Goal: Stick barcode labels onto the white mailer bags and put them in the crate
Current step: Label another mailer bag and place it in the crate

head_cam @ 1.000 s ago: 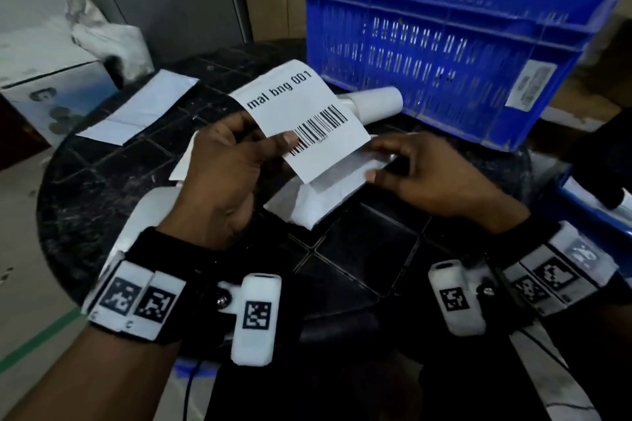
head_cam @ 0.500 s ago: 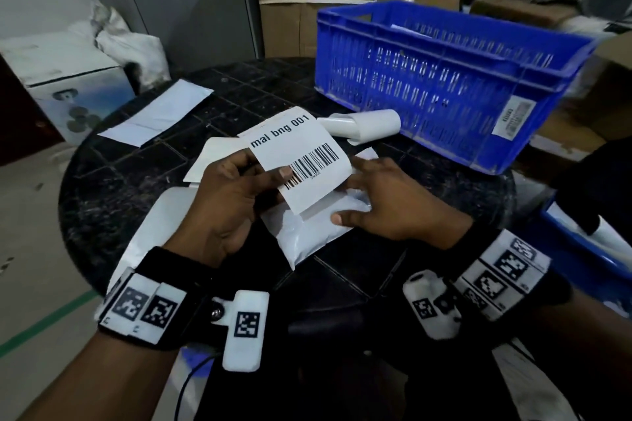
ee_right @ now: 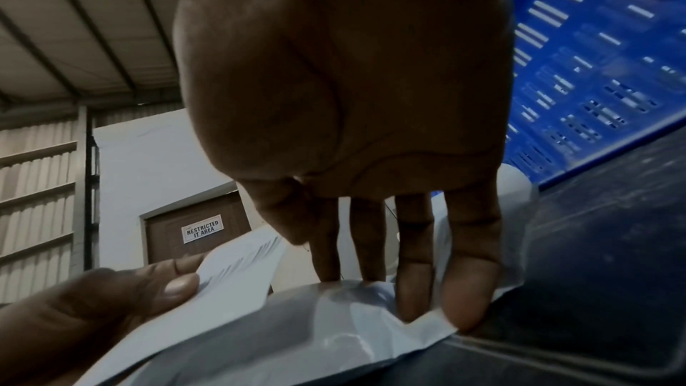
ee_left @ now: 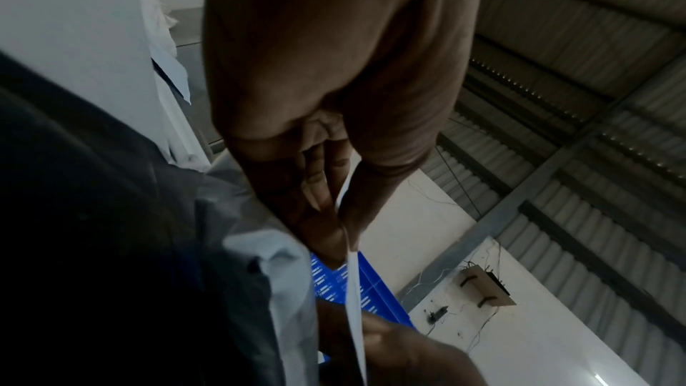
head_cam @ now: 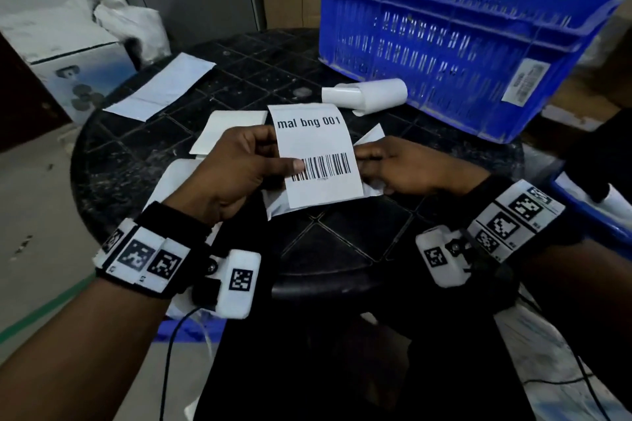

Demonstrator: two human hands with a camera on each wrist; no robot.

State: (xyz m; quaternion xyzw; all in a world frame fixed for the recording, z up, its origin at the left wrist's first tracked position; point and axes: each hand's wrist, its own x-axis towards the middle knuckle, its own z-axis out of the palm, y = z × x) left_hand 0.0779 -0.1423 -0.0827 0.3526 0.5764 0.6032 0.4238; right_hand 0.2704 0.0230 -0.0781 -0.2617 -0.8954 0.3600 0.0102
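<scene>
At frame centre, the barcode label (head_cam: 316, 154) is pinched at its left edge by the left hand (head_cam: 236, 174); the mailer bag (head_cam: 273, 207) beneath is pressed onto the counter (head_cam: 136, 154) by the right hand's (head_cam: 407, 169) straight fingers (ee_right: 467, 283).

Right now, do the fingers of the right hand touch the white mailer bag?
Touching. The right wrist view shows the right hand's fingertips pressing the white mailer bag on the table.

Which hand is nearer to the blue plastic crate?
Right. The right hand presses the white mailer bag just before the blue plastic crate; the left hand is farther left.
</scene>
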